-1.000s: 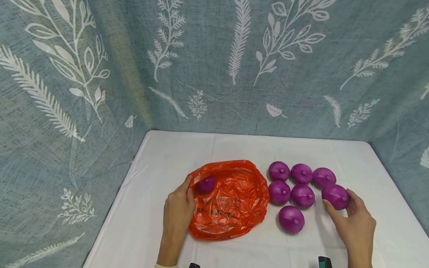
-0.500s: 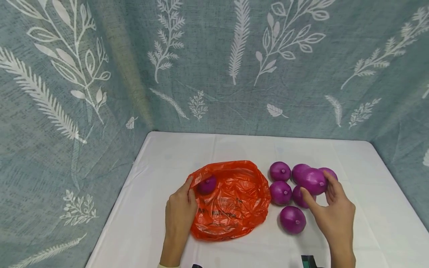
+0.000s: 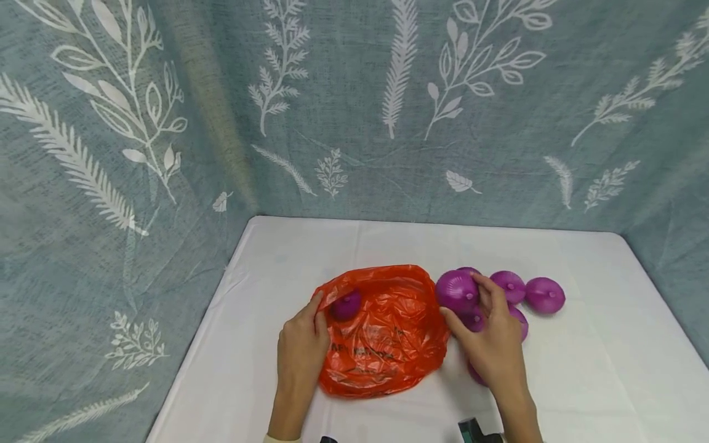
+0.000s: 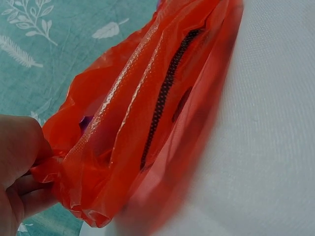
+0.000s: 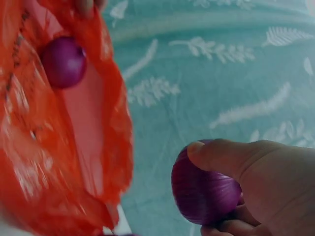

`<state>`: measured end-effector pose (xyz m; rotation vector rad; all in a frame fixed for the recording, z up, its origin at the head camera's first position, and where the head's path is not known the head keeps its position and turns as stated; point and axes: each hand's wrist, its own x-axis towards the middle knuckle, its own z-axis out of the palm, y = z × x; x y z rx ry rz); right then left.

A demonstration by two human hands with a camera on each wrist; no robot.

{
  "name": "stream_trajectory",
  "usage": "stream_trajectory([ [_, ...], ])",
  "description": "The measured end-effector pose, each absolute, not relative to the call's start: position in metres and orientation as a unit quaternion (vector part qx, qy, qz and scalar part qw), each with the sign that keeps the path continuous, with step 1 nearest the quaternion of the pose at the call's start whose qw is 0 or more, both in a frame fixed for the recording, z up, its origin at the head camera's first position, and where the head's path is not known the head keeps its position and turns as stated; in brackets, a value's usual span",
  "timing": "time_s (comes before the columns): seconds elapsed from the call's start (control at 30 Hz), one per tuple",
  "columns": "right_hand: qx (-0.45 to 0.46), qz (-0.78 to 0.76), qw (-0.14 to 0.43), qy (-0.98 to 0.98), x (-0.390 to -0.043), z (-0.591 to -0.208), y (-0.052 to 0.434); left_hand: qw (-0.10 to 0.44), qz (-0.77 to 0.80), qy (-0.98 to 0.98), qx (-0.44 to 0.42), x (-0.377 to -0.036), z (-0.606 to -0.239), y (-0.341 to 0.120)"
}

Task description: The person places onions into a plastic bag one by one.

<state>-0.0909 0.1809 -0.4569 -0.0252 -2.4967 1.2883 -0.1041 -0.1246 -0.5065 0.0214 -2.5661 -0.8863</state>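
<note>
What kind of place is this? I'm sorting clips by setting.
Probably a staged recording booth, not a kitchen: a white-clothed table walled by a teal leaf-print fabric backdrop, bare but for a crinkled orange plastic bag and glossy purple onions.

A white cloth-covered table (image 3: 343, 246) fills the lower middle of the head view, its cloth faintly creased. Behind the table and along both of its sides hangs a grey-blue woven fabric backdrop (image 3: 354, 135) printed with white leaves, ferns and branching sprigs. Left of the table's far left corner the backdrop folds into a soft vertical crease. The light is even and soft.
</note>
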Motion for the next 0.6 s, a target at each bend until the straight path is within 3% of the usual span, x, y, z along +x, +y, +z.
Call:
stream_trajectory([
  [0.23, 0.044, 0.442, 0.159, -0.882, -0.098, -0.465, 0.160, 0.215, -0.318, -0.923, 0.012, -0.105, -0.509, -0.124],
  [0.6, 0.065, 0.426, 0.105, -0.896, -0.110, -0.481, 0.123, 0.211, -0.319, -0.924, 0.003, -0.106, -0.506, -0.122],
])
